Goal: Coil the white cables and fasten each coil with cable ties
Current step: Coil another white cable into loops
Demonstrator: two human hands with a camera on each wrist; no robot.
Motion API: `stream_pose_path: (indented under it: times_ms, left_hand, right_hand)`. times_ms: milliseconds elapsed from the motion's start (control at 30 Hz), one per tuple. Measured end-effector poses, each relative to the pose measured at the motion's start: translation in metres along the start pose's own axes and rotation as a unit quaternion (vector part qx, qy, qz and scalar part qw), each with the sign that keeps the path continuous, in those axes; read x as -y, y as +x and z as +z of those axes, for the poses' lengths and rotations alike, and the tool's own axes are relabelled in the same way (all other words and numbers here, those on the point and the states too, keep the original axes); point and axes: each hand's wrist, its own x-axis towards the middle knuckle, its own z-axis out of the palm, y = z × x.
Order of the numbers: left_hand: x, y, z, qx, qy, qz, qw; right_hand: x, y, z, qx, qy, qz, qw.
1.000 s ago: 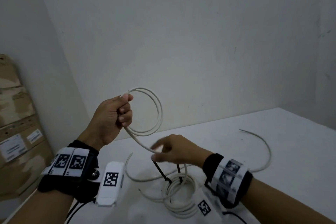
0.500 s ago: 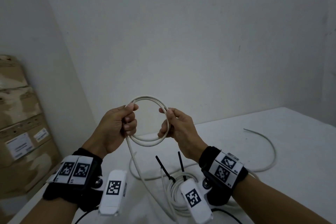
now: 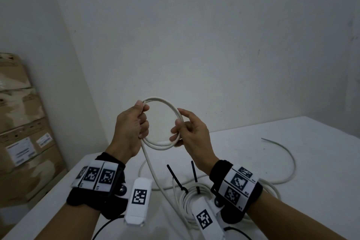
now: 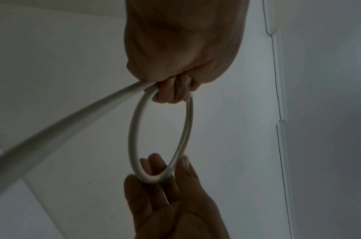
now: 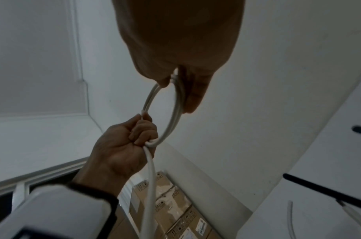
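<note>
A small coil of white cable (image 3: 164, 103) of about two loops hangs in the air between both hands. My left hand (image 3: 141, 121) grips its left side in a fist, with the cable end sticking out at the thumb. At the coil's right side my right hand (image 3: 180, 125) pinches the loops between thumb and fingers. The cable's tail (image 3: 153, 171) drops from the left fist to the table. In the left wrist view the coil (image 4: 134, 137) runs from the curled left fingers (image 4: 173, 92) down to the right hand (image 4: 165, 194). The right wrist view shows the coil (image 5: 176, 111) and left hand (image 5: 122, 150).
On the white table (image 3: 302, 210) below my wrists lies a finished coil (image 3: 191, 195) bound with two black cable ties (image 3: 175, 177). A loose cable (image 3: 290, 161) arcs to the right. Cardboard boxes (image 3: 21, 122) are stacked at the left wall.
My right hand rose from low near the table, brought another loop of cable up to the coil and now pinches the coil's right side. The left hand kept its grip.
</note>
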Motion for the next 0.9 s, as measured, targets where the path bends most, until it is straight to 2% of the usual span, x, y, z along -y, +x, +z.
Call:
stream_pose_path:
  times_ms: [100, 133, 167, 233, 300, 333, 400, 467, 533, 633, 733, 800, 900]
  left_hand:
    - [-0.002, 0.003, 0.003, -0.022, 0.012, 0.015, 1.0]
    - [-0.003, 0.004, 0.003, -0.027, 0.012, 0.021, 0.999]
    - [-0.004, 0.006, 0.003, -0.032, 0.01, 0.028, 0.999]
    - [-0.008, 0.008, 0.005, -0.04, 0.004, 0.042, 0.998]
    - [-0.012, 0.01, 0.006, -0.049, -0.007, 0.054, 0.997]
    - [-0.014, 0.01, 0.005, -0.054, -0.014, 0.061, 0.997]
    - [-0.018, 0.01, 0.003, -0.064, -0.034, 0.074, 0.995]
    - [-0.024, 0.011, -0.002, -0.069, -0.06, 0.079, 0.993]
    - [-0.028, 0.011, -0.007, -0.069, -0.08, 0.077, 0.991]
    - [-0.03, 0.009, -0.011, -0.071, -0.084, 0.077, 0.991]
    - [-0.028, 0.008, -0.016, -0.083, -0.075, 0.079, 0.991]
    - [-0.026, 0.007, -0.018, -0.092, -0.065, 0.07, 0.991]
    - [-0.02, 0.004, -0.018, -0.096, -0.046, 0.042, 0.993]
  right_hand:
    - [0.003, -0.008, 0.002, -0.071, -0.128, -0.05, 0.988]
    - [0.007, -0.013, 0.003, -0.083, -0.147, -0.067, 0.983]
    - [0.01, -0.021, 0.004, -0.067, -0.154, -0.067, 0.984]
    - [0.019, -0.041, 0.011, 0.055, -0.12, 0.014, 0.991]
    - [0.027, -0.061, 0.021, 0.195, -0.069, 0.153, 0.966]
    - [0.029, -0.065, 0.025, 0.221, -0.042, 0.214, 0.951]
    - [0.03, -0.065, 0.028, 0.171, 0.017, 0.287, 0.943]
    - [0.026, -0.058, 0.027, 0.091, 0.053, 0.308, 0.946]
    - [0.017, -0.051, 0.026, 0.05, 0.062, 0.314, 0.946]
    - [0.007, -0.044, 0.028, -0.032, 0.153, 0.283, 0.946]
    - [0.008, -0.028, 0.024, -0.116, 0.318, 0.234, 0.911]
    - [0.012, -0.015, 0.018, -0.135, 0.382, 0.208, 0.89]
    - [0.021, 0.001, 0.014, -0.137, 0.415, 0.189, 0.879]
